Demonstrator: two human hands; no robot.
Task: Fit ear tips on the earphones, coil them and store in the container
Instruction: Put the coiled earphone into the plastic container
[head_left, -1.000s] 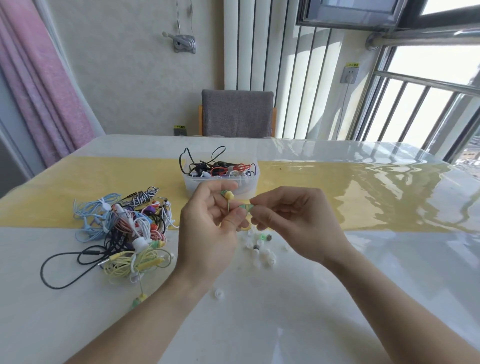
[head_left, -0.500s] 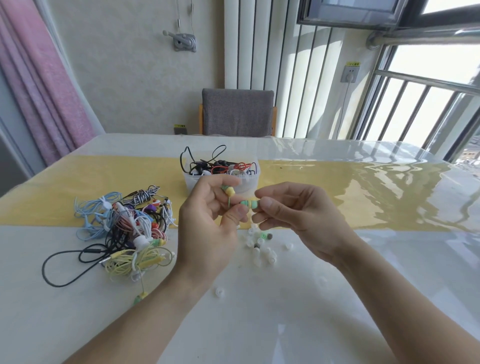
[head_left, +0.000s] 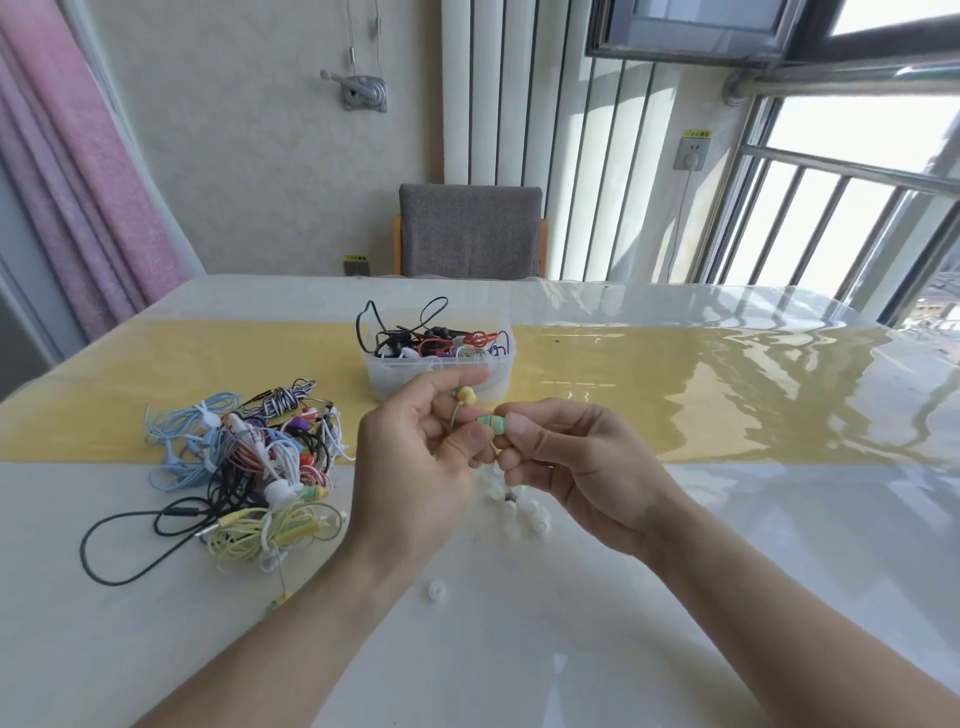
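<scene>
My left hand (head_left: 410, 467) holds a yellow-green earphone; its yellow bud (head_left: 466, 395) sticks up between the fingers. The second, green bud (head_left: 491, 423) lies level between both hands, and my right hand (head_left: 576, 467) pinches its right end with thumb and forefinger. Its thin cable runs down behind my left hand to a green plug (head_left: 278, 603) on the table. Loose white ear tips (head_left: 524, 517) lie under my hands, with one more ear tip (head_left: 437, 591) nearer me. The clear plastic container (head_left: 395, 376) behind my hands holds black, red and white earphones.
A tangled pile of earphones (head_left: 249, 457) in blue, white, black, yellow and orange lies left of my hands. The white table has a yellow runner (head_left: 675, 389) across it. A grey chair (head_left: 470, 231) stands beyond the far edge.
Both hands have risen slightly toward the container. My right hand's fingers have shifted onto the end of the green bud, which now lies level between the hands.
</scene>
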